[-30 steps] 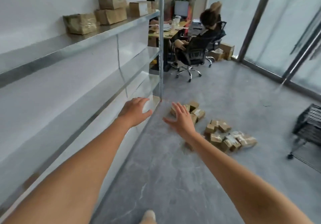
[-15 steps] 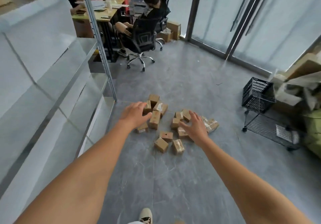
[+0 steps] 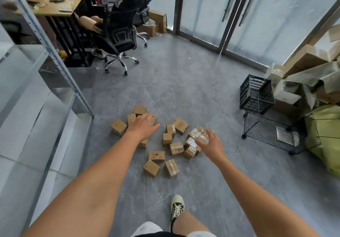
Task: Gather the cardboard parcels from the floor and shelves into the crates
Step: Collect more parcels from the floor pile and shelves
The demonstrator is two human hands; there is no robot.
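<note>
Several small cardboard parcels (image 3: 157,156) lie scattered on the grey floor in front of me. My left hand (image 3: 142,126) is stretched out over the left side of the pile, fingers straight, holding nothing. My right hand (image 3: 211,144) reaches over the taped parcels (image 3: 196,132) on the right side, fingers spread, also holding nothing. A black plastic crate (image 3: 256,94) stands on a black wire rack (image 3: 272,132) to the right of the pile. Whether either hand touches a parcel is unclear.
A metal shelving unit (image 3: 46,93) runs along my left. A person sits in a black office chair (image 3: 119,38) at a desk ahead. Flattened cardboard and a green bag (image 3: 323,135) are heaped at the right. My shoe (image 3: 177,209) is stepping forward.
The view has swung down from the shelves to the floor pile and drawn closer. Both hands have extended out over the parcels, and the crate and rack have come into view.
</note>
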